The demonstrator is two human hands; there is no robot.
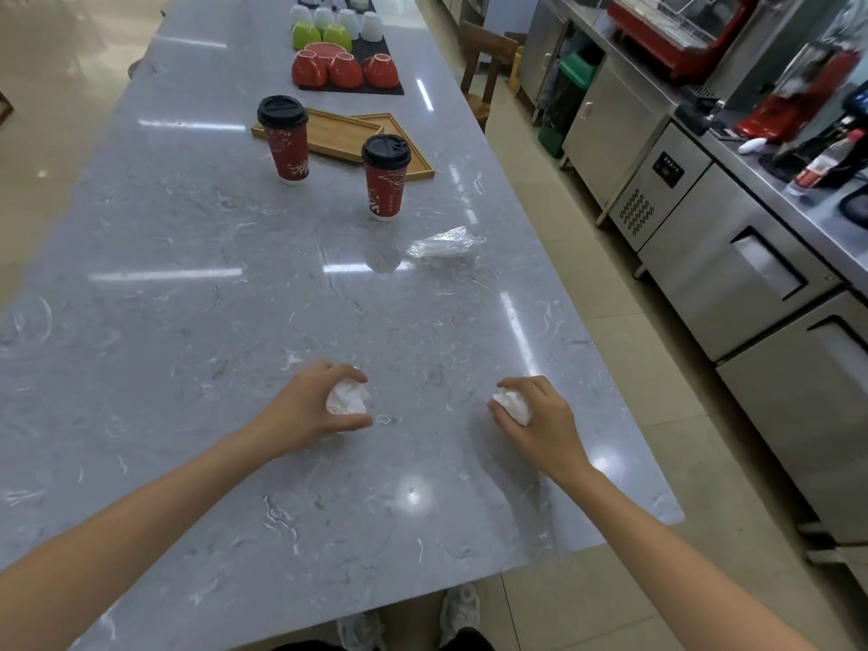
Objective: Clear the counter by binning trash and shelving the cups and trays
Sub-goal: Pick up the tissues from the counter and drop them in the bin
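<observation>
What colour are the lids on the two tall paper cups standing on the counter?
Black, both of them: the left red paper cup's lid and the right red paper cup's lid, clear in the head view.

We've got open counter (197, 350) ahead of both hands, first obstacles being the plastic wrapper (444, 244) and two lidded cups (385, 176) beyond.

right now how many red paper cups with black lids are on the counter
2. One red paper cup with a black lid stands at the left wooden tray's near left corner; the other stands nearer, just in front of the trays. None looks hidden.
</observation>
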